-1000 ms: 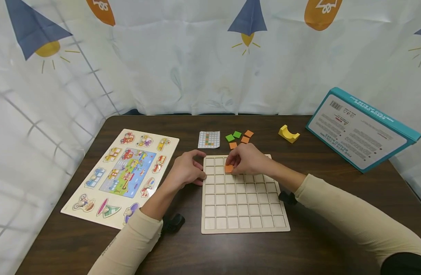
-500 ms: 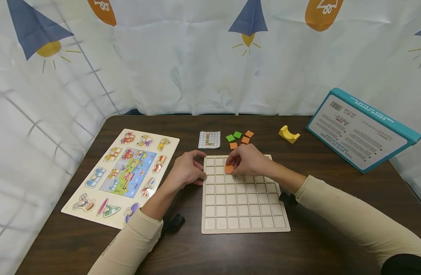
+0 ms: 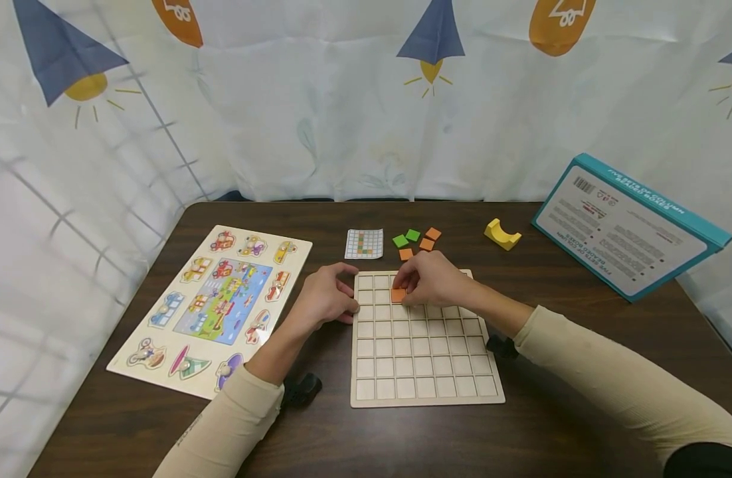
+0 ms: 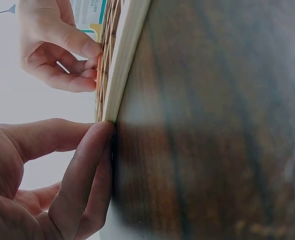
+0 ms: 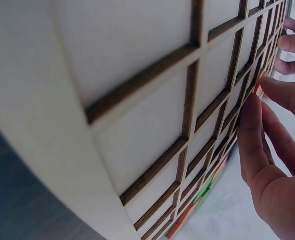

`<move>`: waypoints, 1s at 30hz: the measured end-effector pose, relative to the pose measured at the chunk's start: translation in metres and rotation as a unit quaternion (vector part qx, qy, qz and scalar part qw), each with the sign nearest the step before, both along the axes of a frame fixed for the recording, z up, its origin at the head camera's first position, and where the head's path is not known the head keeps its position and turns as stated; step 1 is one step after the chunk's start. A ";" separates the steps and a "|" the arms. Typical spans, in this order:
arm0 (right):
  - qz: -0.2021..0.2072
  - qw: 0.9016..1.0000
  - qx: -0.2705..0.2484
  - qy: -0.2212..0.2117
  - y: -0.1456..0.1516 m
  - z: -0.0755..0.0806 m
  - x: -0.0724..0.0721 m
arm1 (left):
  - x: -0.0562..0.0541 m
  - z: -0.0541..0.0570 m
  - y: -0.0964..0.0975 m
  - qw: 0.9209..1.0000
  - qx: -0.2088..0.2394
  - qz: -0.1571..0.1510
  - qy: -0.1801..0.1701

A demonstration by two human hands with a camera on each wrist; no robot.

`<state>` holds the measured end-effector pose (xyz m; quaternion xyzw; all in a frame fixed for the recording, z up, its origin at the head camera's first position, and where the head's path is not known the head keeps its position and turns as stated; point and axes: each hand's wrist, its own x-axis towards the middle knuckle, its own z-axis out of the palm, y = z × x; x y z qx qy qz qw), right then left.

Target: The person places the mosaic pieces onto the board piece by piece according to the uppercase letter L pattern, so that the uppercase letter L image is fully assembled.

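Note:
A pale wooden grid board [image 3: 426,366] lies flat on the table. My left hand [image 3: 327,295] grips its left edge near the far corner; in the left wrist view, fingertips [image 4: 103,129] meet at the board's rim. Over the far part of the grid, my right hand [image 3: 433,279] pinches an orange square tile [image 3: 398,295] at a cell in the third column, second row from the far edge. Its fingers partly cover the tile. From the right wrist, only a sliver of that orange tile shows beside the thumb and fingers [image 5: 251,130].
Beyond the board lie loose green tiles [image 3: 400,241] and orange tiles [image 3: 426,244]. A small pattern card [image 3: 364,243] sits beside them. A yellow curved block [image 3: 502,235] and a teal box [image 3: 629,226] stand right. Left lies a wooden picture puzzle [image 3: 210,312].

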<state>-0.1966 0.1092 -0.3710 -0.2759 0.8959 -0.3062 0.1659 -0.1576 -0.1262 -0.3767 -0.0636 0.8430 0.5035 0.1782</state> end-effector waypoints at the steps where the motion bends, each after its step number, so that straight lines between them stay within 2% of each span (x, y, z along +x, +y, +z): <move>1: 0.000 1.000 0.000 0.002 0.000 0.000 0.000 | 0.000 0.000 0.000 1.000 -0.001 -0.001 0.000; 14: -0.014 1.000 -0.010 -0.008 0.006 0.004 -0.001 | 0.001 0.001 0.000 1.000 -0.005 -0.008 0.006; 30: -0.054 0.998 -0.011 0.010 0.026 0.005 -0.017 | 0.001 -0.001 0.000 1.000 -0.005 -0.008 0.001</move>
